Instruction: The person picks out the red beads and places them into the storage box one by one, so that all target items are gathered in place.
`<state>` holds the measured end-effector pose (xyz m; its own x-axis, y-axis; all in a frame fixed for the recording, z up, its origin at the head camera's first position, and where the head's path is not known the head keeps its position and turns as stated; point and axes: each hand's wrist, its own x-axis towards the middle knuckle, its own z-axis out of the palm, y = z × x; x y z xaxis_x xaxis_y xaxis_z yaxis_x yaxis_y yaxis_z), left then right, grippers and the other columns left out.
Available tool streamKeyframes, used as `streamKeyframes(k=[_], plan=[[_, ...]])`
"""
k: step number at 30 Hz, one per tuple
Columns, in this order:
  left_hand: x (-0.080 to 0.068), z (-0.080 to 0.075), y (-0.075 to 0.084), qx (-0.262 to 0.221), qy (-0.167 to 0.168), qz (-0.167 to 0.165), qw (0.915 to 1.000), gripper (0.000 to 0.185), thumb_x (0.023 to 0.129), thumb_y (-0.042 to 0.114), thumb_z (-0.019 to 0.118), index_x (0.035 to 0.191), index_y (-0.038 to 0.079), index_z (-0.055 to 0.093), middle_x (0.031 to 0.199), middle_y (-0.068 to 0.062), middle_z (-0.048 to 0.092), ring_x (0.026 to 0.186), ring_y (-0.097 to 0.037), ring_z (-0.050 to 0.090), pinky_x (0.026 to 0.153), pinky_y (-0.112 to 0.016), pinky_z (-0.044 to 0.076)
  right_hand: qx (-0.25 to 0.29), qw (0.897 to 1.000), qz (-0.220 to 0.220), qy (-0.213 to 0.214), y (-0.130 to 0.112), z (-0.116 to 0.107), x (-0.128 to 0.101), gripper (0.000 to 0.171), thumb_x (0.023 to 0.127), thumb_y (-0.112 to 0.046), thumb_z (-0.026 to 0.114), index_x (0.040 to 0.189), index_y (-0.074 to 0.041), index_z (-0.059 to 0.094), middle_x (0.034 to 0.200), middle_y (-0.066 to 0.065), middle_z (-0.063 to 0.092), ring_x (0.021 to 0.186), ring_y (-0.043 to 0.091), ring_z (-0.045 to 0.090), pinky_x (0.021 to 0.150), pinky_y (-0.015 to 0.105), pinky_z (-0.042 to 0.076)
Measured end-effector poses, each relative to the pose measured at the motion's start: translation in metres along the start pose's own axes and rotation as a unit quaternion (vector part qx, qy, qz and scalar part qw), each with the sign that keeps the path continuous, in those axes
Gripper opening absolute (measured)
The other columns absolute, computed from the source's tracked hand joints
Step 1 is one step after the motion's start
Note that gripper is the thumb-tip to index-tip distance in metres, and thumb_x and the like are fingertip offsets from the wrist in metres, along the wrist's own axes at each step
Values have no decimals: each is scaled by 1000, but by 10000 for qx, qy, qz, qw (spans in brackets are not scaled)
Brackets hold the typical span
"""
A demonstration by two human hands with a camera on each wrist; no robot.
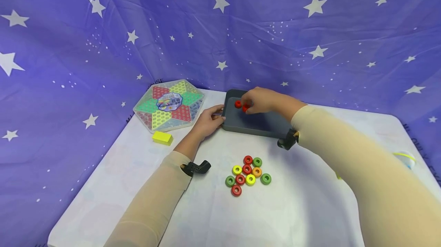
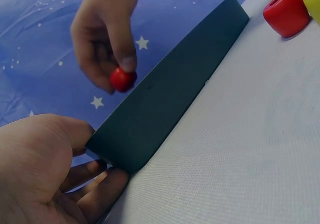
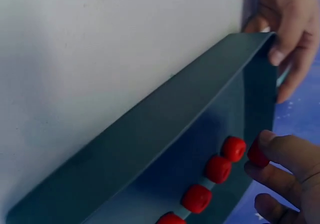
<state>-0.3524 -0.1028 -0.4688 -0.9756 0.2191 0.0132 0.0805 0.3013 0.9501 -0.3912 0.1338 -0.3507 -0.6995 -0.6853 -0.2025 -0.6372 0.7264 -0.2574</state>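
My right hand (image 1: 262, 100) is over the left part of the dark grey tray (image 1: 253, 132), pinching a red bead (image 3: 257, 155) between thumb and fingertips. Inside the tray, several more red beads (image 3: 218, 169) lie in a row, near the pinched one. At the tray's left end, my left hand (image 1: 208, 121) grips the wall, its thumb over the rim (image 3: 278, 54) and fingers outside. From the left wrist, the tray's outer side (image 2: 170, 89) hides the beads lying inside.
On the white table (image 1: 206, 208), red, green, yellow beads and an orange bead (image 1: 257, 172) form a loose group in front of the tray. A star-patterned hexagonal board (image 1: 160, 118) and a yellow block (image 1: 162, 138) lie at the left. A purple starred cloth (image 1: 193, 17) hangs behind.
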Motion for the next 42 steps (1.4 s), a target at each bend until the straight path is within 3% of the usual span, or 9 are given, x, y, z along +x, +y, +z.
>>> streamKeyframes(k=[5, 12, 27, 35, 39, 42], plan=[[0, -1, -2, 65, 22, 73, 9999, 54, 97, 12, 65, 149, 10, 51, 137, -12, 61, 111, -22, 64, 84, -30, 59, -212, 9998, -1, -68, 3, 10, 16, 40, 92, -21, 77, 129, -8, 68, 105, 5, 72, 91, 22, 65, 86, 42, 57], [0, 0, -2, 198, 46, 86, 9998, 53, 97, 14, 65, 149, 13, 52, 137, -10, 61, 111, -21, 65, 84, -30, 59, -185, 9995, 225, -96, 11, 22, 30, 45, 93, -25, 76, 135, -12, 65, 106, 3, 71, 92, 20, 64, 84, 41, 56], [-1, -1, -2, 75, -17, 42, 10000, 54, 98, 14, 65, 150, 13, 50, 139, -10, 60, 110, -20, 65, 81, -29, 59, -419, 9989, -101, 179, 19, 43, 43, 35, 91, -24, 78, 124, -15, 72, 101, 1, 70, 87, 20, 62, 82, 41, 54], [-2, 1, -3, -61, -50, 23, 10000, 54, 98, 12, 65, 150, 12, 50, 139, -11, 59, 111, -21, 65, 82, -31, 60, -454, 9981, -174, 367, 22, 46, 37, 36, 91, -32, 77, 125, -20, 72, 95, -3, 66, 83, 17, 58, 76, 36, 51], [-1, 0, -3, 22, -35, 15, 10000, 54, 98, 12, 65, 150, 14, 51, 139, -10, 59, 111, -21, 65, 82, -31, 60, -219, 9974, -258, 640, 20, 37, 27, 37, 91, -31, 78, 125, -17, 73, 97, 0, 69, 82, 18, 59, 75, 37, 53], [1, -1, -3, 101, -3, 48, 9999, 54, 97, 13, 66, 150, 15, 51, 139, -10, 60, 111, -20, 65, 82, -31, 60, -203, 9961, -333, 795, 14, 27, 17, 37, 90, -30, 77, 124, -15, 73, 103, 2, 71, 87, 20, 60, 81, 39, 54]])
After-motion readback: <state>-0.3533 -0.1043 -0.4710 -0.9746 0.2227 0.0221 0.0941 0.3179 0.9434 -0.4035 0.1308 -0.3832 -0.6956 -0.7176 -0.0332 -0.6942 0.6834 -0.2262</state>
